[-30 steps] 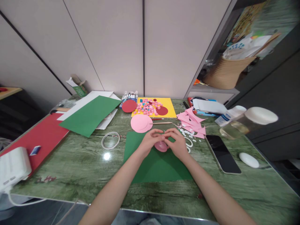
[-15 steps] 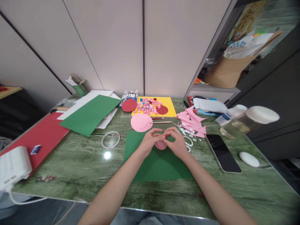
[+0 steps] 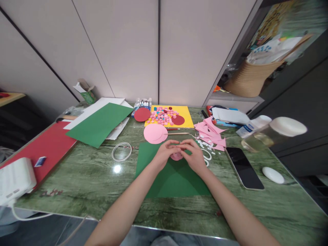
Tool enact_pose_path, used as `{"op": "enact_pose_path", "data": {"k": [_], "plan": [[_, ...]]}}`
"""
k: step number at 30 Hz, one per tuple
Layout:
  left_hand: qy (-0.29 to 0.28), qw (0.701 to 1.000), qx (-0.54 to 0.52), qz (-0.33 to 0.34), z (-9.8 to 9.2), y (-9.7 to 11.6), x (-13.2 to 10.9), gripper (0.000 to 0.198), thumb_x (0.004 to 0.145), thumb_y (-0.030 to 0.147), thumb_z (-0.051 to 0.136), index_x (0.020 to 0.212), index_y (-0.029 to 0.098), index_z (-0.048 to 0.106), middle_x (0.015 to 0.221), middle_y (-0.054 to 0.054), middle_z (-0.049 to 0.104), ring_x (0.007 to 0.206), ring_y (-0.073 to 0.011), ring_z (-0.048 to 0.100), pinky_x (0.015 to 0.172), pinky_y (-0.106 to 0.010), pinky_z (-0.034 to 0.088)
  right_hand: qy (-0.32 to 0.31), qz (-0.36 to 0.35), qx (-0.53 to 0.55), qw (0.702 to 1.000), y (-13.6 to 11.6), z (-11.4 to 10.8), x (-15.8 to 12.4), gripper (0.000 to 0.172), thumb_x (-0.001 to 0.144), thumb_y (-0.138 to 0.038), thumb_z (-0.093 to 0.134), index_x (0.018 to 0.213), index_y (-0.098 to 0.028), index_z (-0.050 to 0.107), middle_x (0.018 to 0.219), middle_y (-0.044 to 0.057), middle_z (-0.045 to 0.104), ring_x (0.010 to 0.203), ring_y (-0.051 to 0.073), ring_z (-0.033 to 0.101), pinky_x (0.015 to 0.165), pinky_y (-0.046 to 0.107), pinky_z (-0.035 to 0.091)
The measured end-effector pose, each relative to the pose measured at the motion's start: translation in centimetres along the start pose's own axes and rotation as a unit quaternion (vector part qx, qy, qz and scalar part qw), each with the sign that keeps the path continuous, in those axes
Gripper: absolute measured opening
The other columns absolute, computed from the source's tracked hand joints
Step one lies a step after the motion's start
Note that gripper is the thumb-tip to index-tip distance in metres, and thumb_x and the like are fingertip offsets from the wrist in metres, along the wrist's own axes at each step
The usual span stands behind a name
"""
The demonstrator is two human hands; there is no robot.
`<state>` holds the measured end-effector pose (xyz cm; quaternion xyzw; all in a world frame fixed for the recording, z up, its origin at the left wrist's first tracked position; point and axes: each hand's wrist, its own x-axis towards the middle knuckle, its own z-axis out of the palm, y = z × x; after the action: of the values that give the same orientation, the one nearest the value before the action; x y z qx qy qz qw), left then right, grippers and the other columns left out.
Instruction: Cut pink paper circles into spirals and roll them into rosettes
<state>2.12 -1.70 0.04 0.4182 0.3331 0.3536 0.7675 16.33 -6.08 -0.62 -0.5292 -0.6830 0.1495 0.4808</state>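
Over the near green sheet [image 3: 174, 182], both my hands meet around a small pink paper piece [image 3: 176, 157]. My left hand [image 3: 163, 156] is closed on its left side, thumb and fingers pinched together. My right hand [image 3: 194, 156] grips it from the right, with fingertips nearly touching those of the left. The fingers cover most of the piece, so its full shape is hidden. Just beyond my hands lie pink paper circles [image 3: 153, 133] and a wooden stick [image 3: 178, 133]. White-handled scissors [image 3: 207, 155] rest beside my right hand, partly covered.
Pink paper scraps [image 3: 208, 131] and a phone [image 3: 244, 168] lie to the right, near a clear bottle [image 3: 258, 138]. Pink beads [image 3: 164, 118] cover part of a yellow sheet [image 3: 188, 116]. A roll of tape [image 3: 122, 151] and another green sheet [image 3: 99, 123] are leftward.
My fingers have shifted slightly on the pink paper piece, and less of it shows below them. The whole view has moved a little; the other things stay put.
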Motion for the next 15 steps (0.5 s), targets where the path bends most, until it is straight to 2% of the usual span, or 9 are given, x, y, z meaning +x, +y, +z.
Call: {"op": "enact_pose_path", "data": {"k": [6,10,15], "plan": [[-0.019,1.0,0.016,-0.007,-0.07,-0.35,0.14,0.041,0.059,0.025,0.072,0.095,0.015,0.055,0.075,-0.003,0.065,0.056,-0.0093,0.057,0.057,-0.023,0.041,0.008,0.019,0.004,1.0,-0.27,-0.19,0.13,0.003,0.074,-0.018,0.06,0.073,-0.021,0.061,0.088,0.004,0.054,0.085,0.019,0.057,0.07,0.032,0.049],[-0.033,0.999,0.017,-0.019,0.03,-0.55,0.12,0.042,0.058,0.026,0.074,0.094,0.015,0.055,0.077,-0.004,0.065,0.055,-0.0098,0.058,0.056,-0.024,0.043,0.009,0.022,0.013,1.0,-0.22,-0.11,0.14,0.006,0.073,-0.019,0.061,0.068,-0.02,0.057,0.084,0.003,0.053,0.082,0.018,0.056,0.068,0.031,0.048],[-0.007,1.0,0.018,-0.007,0.12,-0.48,0.01,0.043,0.057,0.026,0.074,0.094,0.016,0.055,0.076,-0.003,0.066,0.058,-0.0106,0.059,0.057,-0.023,0.043,0.003,0.022,0.022,1.0,-0.21,-0.04,0.13,0.003,0.073,-0.018,0.06,0.073,-0.02,0.058,0.086,0.002,0.051,0.072,0.014,0.055,0.066,0.03,0.049]]}}
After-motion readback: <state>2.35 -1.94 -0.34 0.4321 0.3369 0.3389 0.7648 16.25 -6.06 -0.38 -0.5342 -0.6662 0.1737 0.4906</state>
